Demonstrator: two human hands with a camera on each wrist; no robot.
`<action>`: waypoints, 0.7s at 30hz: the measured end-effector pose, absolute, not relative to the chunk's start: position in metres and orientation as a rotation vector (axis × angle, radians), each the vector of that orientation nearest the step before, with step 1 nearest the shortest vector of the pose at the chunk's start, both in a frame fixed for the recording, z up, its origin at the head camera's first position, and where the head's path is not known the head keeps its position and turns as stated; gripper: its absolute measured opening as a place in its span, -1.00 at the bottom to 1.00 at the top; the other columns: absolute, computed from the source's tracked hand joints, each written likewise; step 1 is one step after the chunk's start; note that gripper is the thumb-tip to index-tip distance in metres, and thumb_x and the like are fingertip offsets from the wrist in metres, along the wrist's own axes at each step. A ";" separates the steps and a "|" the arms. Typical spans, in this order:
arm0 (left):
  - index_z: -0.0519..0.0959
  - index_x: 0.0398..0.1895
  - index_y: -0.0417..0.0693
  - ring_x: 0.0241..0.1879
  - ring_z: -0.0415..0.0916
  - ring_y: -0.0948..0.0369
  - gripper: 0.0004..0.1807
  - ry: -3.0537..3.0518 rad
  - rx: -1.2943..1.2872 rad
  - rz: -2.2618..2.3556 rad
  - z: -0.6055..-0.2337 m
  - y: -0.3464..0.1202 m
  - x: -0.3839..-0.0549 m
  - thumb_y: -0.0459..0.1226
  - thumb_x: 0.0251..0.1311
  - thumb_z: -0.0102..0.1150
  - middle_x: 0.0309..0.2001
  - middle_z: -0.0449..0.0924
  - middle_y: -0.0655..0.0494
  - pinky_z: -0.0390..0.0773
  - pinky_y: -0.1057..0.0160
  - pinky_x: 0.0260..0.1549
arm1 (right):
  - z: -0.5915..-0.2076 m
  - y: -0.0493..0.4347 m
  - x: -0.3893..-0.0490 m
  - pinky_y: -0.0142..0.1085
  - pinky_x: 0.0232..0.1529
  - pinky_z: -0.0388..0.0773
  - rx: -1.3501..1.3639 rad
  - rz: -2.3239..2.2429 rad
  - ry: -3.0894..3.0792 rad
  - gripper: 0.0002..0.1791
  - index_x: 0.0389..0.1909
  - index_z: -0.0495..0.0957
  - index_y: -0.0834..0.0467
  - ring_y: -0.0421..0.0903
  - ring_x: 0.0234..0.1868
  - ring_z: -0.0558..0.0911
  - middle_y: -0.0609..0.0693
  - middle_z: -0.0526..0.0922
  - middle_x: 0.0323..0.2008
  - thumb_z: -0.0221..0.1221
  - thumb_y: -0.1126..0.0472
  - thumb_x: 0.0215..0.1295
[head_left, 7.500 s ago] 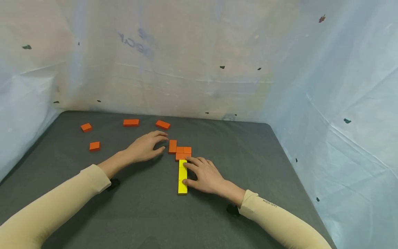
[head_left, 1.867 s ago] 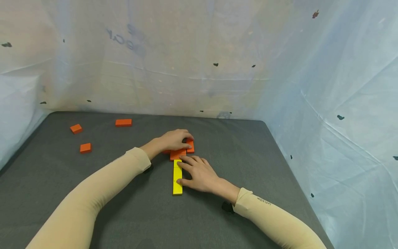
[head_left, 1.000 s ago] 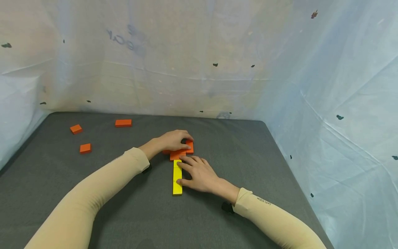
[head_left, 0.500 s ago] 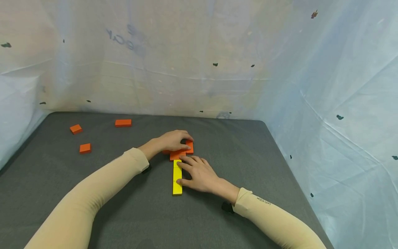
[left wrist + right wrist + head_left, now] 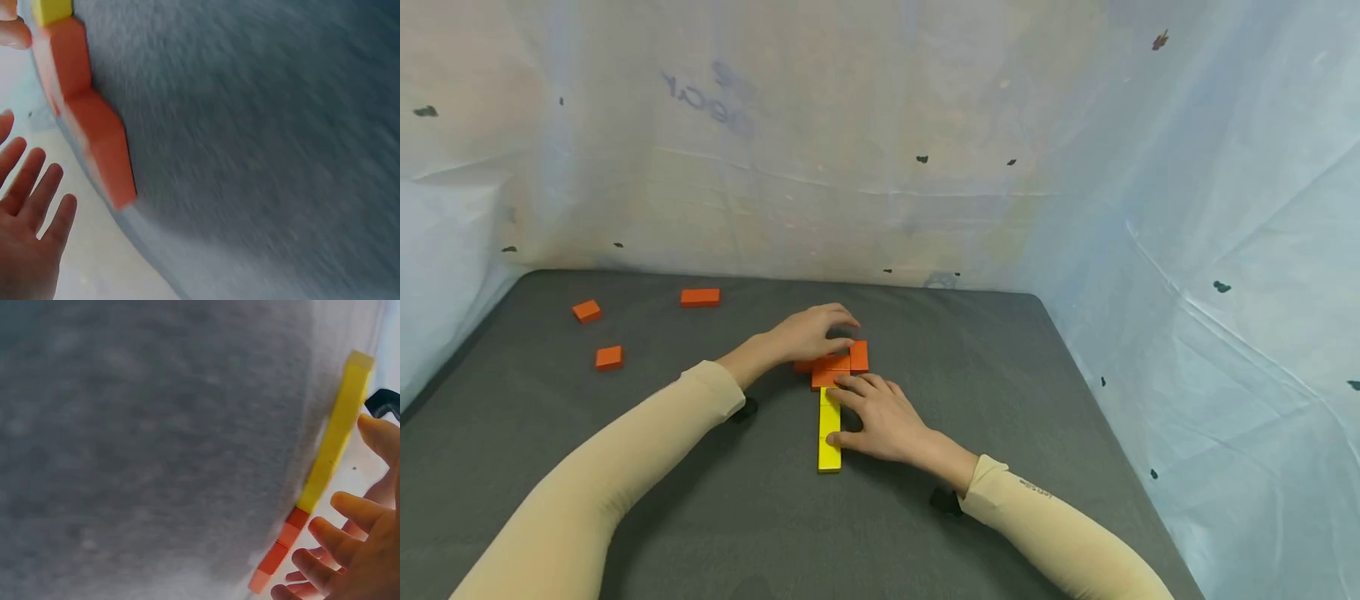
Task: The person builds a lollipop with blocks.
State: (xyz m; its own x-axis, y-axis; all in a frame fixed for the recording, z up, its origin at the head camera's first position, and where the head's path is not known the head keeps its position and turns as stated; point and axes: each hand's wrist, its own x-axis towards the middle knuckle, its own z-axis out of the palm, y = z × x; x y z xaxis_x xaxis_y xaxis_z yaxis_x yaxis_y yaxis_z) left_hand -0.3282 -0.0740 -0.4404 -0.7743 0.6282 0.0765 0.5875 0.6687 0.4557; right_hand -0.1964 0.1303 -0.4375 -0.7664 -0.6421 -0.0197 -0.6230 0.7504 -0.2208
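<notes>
My left hand [image 5: 808, 333] hovers over the far end of a block figure, its thumb tip close by the upright orange block [image 5: 859, 357] at the right. In the left wrist view the fingers of the left hand [image 5: 31, 212] are spread, with nothing between them. Under that hand more orange blocks [image 5: 831, 363] lie side by side, partly hidden. A row of yellow blocks [image 5: 829, 450] runs from them toward me. My right hand [image 5: 883, 421] rests along the row's right side, thumb and fingertips on the yellow and the nearest orange block [image 5: 823, 380].
Three loose orange blocks lie on the dark table [image 5: 737, 517]: a long block [image 5: 700, 297] near the back edge, a tilted block [image 5: 587, 312] at the far left, and another block [image 5: 609, 358] before it. Pale plastic sheeting [image 5: 850, 125] hangs behind and at the sides.
The orange block that lay near the back edge beside the figure now stands at its far right end. My left hand has just let go of it and drawn back left; the right hand stayed.
</notes>
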 end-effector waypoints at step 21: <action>0.58 0.30 -0.19 0.27 0.43 -0.26 -0.58 3.126 0.555 0.693 -0.435 -0.237 -0.333 -0.25 0.45 0.25 0.37 0.44 -0.26 0.45 -0.35 0.14 | -0.441 0.144 -0.239 0.25 0.58 -0.07 -0.881 -0.371 2.765 -0.07 0.67 0.09 -0.03 0.10 0.67 -0.03 -0.05 -0.03 0.68 0.19 -0.31 0.44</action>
